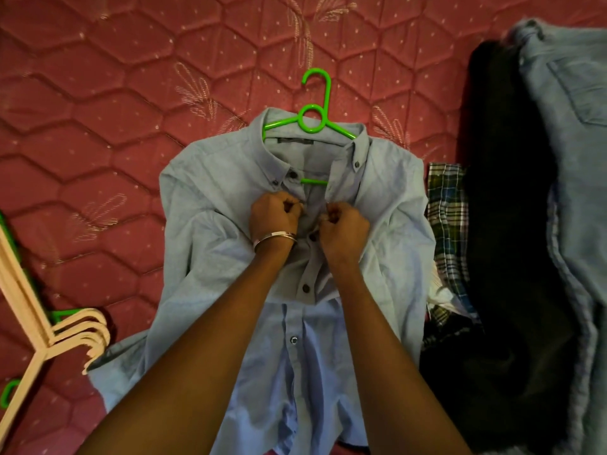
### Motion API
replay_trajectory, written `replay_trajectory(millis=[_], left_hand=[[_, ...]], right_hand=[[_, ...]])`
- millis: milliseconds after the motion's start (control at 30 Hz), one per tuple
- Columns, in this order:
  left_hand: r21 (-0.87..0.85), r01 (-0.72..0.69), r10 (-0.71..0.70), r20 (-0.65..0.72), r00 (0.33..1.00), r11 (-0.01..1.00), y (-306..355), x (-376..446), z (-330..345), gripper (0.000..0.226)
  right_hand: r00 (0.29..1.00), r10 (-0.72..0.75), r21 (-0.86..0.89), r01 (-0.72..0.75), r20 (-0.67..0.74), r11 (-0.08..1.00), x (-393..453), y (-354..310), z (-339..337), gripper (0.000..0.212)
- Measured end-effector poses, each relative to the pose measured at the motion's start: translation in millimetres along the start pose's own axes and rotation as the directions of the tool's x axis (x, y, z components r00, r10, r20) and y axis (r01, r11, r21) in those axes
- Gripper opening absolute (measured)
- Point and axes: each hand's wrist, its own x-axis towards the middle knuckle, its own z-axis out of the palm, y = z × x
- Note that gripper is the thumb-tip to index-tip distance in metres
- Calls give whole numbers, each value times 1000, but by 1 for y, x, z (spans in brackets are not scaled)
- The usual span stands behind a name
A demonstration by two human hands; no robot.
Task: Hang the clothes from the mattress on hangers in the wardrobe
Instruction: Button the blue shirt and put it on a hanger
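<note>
Around: spare hangers [49,336], cream and green, stacked at 8 o'clock; plaid garment [446,224], dark garment [502,224] and denim garment [571,159] piled at 3 o'clock, touching the shirt's edge.
Shirt [210,231]: pale blue, centre of view, flat on its back on a green hanger [312,119].
Axis: collar and hook at 12 o'clock, hem at 6.
Left hand [274,218]: curled, pinching the placket's left edge.
Right hand [343,229]: curled, pinching the opposite edge.
Surface: red quilted mattress [115,110], hexagon stitching.
</note>
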Motion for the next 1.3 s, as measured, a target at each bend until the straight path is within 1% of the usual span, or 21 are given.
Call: replay_trajectory(millis=[33,67,100,133,167,233,300,333,400,500,567,633,733,800,867,933,1000,1067,1133,1200,1300], left_hand=[[-15,14,-15,-6,1000,1000,2,0,0,13],[-40,40,-40,-12,999,998,3,0,0,12],[-67,76,-77,-14,997,995,5,1,0,12],[-93,115,-117,-8,993,989,5,2,1,12],[-130,156,-156,6,988,979,6,3,1,12],[-276,225,-218,57,974,935,5,6,-1,11],[-433,282,-239,153,959,856,7,5,-7,7],[-480,303,-237,195,952,823,9,4,-11,6],[-518,307,-216,230,949,798,13,3,-19,3],[-554,295,-207,217,954,779,17,5,-23,3],[-580,301,-220,207,953,757,19,6,-21,6],[-605,303,-211,220,952,736,22,7,-19,6],[-601,291,-186,232,955,745,25,7,-17,1],[-592,288,-181,235,955,753,27,9,-16,0],[-577,291,-180,243,953,764,29,11,-15,2],[-560,295,-177,256,950,774,31,14,-15,1],[-540,299,-180,263,948,787,34,18,-15,6],[-527,302,-178,273,945,794,35,20,-16,8],[-537,307,-165,296,941,786,36,21,-16,9],[-538,307,-149,318,936,785,36,22,-15,9],[-538,303,-134,331,934,787,35,22,-15,9]], right_hand=[[998,60,170,-60,4,984,-2,6,-1,10],[990,124,347,-137,59,928,-4,10,-3,8],[977,168,505,-212,131,837,-7,13,-4,10],[960,198,612,-278,197,740,-8,16,-6,13],[946,212,675,-323,244,663,-9,18,-8,14],[932,219,726,-361,288,585,-8,20,-12,18],[932,195,758,-363,307,542,-6,21,-14,18],[931,181,770,-365,317,524,-6,20,-15,19],[920,174,784,-392,352,482,-5,18,-18,23],[899,168,786,-436,405,439,-3,14,-26,31],[912,138,771,-402,387,494,-3,13,-30,34],[934,108,722,-333,340,607,-3,14,-30,34],[971,21,541,-152,240,827,-2,15,-27,34],[988,-39,416,-27,151,909,2,12,-24,35],[997,-50,348,29,52,937,5,3,-22,26],[999,-31,322,39,-30,946,10,-6,-20,26],[996,-23,301,47,-83,953,18,-12,-18,26],[990,-64,254,96,-129,962,23,-16,-17,22],[978,-146,183,172,-148,968,25,-19,-16,19],[967,-223,120,238,-125,964,23,-19,-12,18],[937,-326,75,337,-128,938,21,-16,-8,19]])
